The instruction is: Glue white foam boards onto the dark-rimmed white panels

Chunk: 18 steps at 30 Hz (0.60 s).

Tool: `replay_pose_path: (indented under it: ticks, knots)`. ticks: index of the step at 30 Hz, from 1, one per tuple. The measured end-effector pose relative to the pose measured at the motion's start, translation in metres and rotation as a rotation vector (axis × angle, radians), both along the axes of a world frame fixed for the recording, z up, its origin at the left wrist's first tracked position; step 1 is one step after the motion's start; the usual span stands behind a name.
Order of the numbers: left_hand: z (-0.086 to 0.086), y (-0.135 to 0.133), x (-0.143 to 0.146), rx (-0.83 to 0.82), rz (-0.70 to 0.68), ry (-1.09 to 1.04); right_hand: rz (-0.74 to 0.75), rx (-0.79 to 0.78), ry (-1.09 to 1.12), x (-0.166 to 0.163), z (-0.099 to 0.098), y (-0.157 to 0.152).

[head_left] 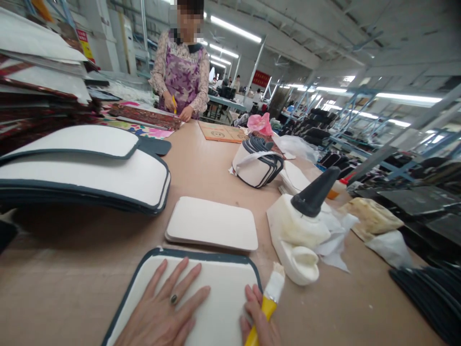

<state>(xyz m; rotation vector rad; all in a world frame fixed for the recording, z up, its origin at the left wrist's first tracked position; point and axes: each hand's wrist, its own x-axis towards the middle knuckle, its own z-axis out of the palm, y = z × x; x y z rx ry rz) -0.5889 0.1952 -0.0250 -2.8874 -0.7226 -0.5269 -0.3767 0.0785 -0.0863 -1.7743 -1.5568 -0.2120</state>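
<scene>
My left hand (163,310) lies flat with fingers spread on a white panel with a dark blue border (219,288) at the near table edge; a ring sits on one finger. My right hand (257,317) grips a yellow-handled brush (270,298) with white glue-coated bristles, held at the panel's right edge. Just beyond lies a small stack of plain white boards (212,223). A white glue bottle with a black cone nozzle (306,216) lies tilted to the right of the brush.
A tall pile of bordered white panels (90,178) fills the left. Further panels (257,166), crumpled cloths (374,221) and dark pieces (432,293) lie on the right. Another person in a purple floral apron (182,77) works at the table's far end.
</scene>
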Motion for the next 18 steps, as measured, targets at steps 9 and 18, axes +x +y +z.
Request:
replay_pose_path:
  ticks: [9, 18]
  knots:
    - [0.000, -0.014, -0.018, -0.286, 0.305, 0.019, 0.028, -0.097, 0.151, -0.011, 0.020, -0.009]
    - [0.026, -0.037, -0.069, -0.417, 0.309, -0.241, 0.057, 0.138, 0.159, -0.001, 0.047, -0.028]
